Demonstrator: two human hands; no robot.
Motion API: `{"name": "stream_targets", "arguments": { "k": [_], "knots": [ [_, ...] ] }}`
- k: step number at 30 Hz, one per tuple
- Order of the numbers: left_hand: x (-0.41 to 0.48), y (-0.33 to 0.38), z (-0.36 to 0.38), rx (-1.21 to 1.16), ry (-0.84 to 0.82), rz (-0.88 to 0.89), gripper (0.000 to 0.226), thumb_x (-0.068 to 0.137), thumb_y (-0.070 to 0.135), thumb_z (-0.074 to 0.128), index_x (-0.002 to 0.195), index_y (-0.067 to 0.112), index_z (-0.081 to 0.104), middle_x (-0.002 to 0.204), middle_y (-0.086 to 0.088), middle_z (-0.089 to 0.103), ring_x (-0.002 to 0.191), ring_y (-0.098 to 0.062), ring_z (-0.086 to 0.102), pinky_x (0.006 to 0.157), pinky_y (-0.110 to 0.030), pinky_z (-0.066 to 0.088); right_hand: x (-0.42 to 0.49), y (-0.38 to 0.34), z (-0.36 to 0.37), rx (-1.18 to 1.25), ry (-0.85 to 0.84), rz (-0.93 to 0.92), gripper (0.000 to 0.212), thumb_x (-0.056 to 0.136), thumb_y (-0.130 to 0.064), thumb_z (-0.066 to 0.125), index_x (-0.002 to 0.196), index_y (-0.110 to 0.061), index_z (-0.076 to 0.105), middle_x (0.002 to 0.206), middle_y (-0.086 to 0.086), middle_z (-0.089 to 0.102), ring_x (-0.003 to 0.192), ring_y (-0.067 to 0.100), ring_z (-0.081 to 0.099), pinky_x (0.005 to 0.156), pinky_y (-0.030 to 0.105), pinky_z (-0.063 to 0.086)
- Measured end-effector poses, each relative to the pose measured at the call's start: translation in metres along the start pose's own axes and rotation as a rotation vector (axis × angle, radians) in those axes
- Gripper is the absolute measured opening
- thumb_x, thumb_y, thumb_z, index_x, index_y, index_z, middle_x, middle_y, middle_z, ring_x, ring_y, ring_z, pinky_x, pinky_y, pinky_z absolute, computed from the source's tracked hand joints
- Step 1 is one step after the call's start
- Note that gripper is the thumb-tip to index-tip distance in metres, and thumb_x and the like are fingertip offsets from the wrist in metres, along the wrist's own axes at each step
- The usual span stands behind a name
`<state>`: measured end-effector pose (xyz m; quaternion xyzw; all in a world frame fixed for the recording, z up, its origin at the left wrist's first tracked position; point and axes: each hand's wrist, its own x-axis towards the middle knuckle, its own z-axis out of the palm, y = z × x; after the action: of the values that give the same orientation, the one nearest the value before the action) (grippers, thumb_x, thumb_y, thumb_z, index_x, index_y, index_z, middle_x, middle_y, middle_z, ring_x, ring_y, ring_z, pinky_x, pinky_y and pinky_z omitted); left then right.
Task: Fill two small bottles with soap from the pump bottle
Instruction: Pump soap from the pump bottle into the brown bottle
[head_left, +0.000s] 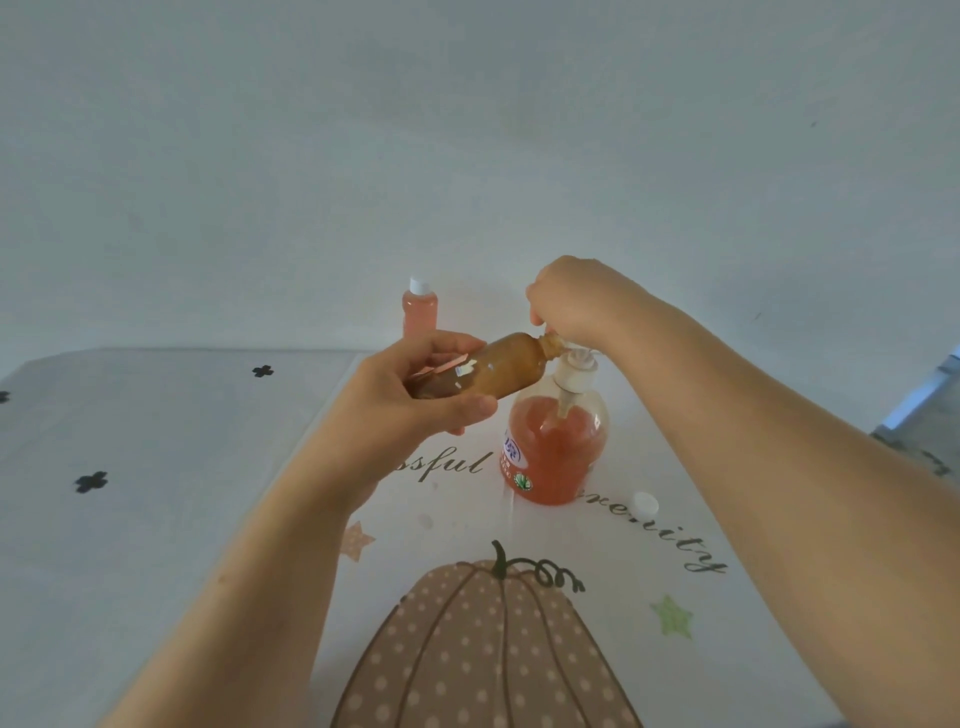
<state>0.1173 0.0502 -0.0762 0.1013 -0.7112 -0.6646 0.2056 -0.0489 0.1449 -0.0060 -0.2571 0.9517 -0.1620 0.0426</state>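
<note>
Pale wall; table under pumpkin-print cloth. Left hand grips small clear plastic bottle, tipped near-level, mouth against the spout of the round pump bottle of orange-pink soap. Right hand sits over white pump head, fingers bent down; exact hold hidden. Second small bottle, full and capped, stands behind. Loose white cap lies nearby. Judgement: keep mouth square on spout, press slowly, short strokes, less dribble.

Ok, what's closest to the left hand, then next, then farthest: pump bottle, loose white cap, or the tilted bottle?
1. Tilted bottle, held in the left hand.
2. Pump bottle, just to its right.
3. Loose white cap, farther right, beyond the pump bottle.
</note>
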Motion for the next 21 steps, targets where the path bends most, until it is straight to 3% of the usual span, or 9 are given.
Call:
{"name": "stream_targets", "arguments": {
  "k": [4, 10, 14, 18, 21],
  "knots": [
    [0.002, -0.003, -0.002, 0.032, -0.022, -0.036, 0.040, 0.072, 0.004, 0.082, 0.105, 0.023, 0.071, 0.086, 0.007, 0.072, 0.065, -0.012, 0.066, 0.066, -0.018, 0.054, 0.008, 0.001, 0.010, -0.081, -0.050, 0.040, 0.025, 0.092, 0.000, 0.052, 0.110, -0.007, 0.068, 0.109, 0.008, 0.070, 0.099, 0.027, 0.065, 0.095, 0.038, 0.052],
    [0.002, -0.001, -0.002, 0.026, -0.031, -0.036, 0.038, 0.074, 0.002, 0.080, 0.105, 0.021, 0.070, 0.090, 0.002, 0.071, 0.066, -0.012, 0.066, 0.067, -0.019, 0.054, -0.002, 0.006, 0.007, -0.051, -0.001, -0.041, 0.032, 0.103, -0.016, 0.038, 0.113, -0.006, 0.067, 0.108, 0.011, 0.066, 0.107, 0.034, 0.064, 0.091, 0.042, 0.052],
    [0.000, 0.000, 0.000, 0.009, -0.017, -0.026, 0.039, 0.073, 0.005, 0.081, 0.106, 0.024, 0.070, 0.095, -0.001, 0.073, 0.065, -0.016, 0.065, 0.070, -0.024, 0.056, 0.004, 0.000, 0.000, -0.047, -0.004, 0.014, 0.023, 0.095, -0.010, 0.044, 0.096, -0.011, 0.067, 0.104, 0.008, 0.072, 0.092, 0.027, 0.065, 0.082, 0.036, 0.049],
    [-0.002, 0.002, 0.002, -0.016, -0.013, -0.012, 0.037, 0.075, 0.002, 0.080, 0.105, 0.022, 0.070, 0.092, -0.002, 0.072, 0.063, -0.016, 0.064, 0.065, -0.017, 0.052, 0.003, -0.001, -0.004, -0.034, 0.017, 0.004, 0.022, 0.094, -0.011, 0.045, 0.095, -0.010, 0.067, 0.103, 0.007, 0.073, 0.099, 0.027, 0.068, 0.081, 0.036, 0.049],
    [-0.002, 0.003, 0.002, -0.015, -0.016, -0.011, 0.037, 0.075, 0.002, 0.080, 0.106, 0.021, 0.070, 0.092, -0.001, 0.072, 0.063, -0.015, 0.064, 0.064, -0.015, 0.051, 0.006, -0.002, -0.003, 0.019, -0.017, 0.051, 0.028, 0.093, -0.011, 0.046, 0.103, -0.008, 0.072, 0.105, 0.010, 0.075, 0.092, 0.026, 0.067, 0.078, 0.034, 0.046]
  ]
}}
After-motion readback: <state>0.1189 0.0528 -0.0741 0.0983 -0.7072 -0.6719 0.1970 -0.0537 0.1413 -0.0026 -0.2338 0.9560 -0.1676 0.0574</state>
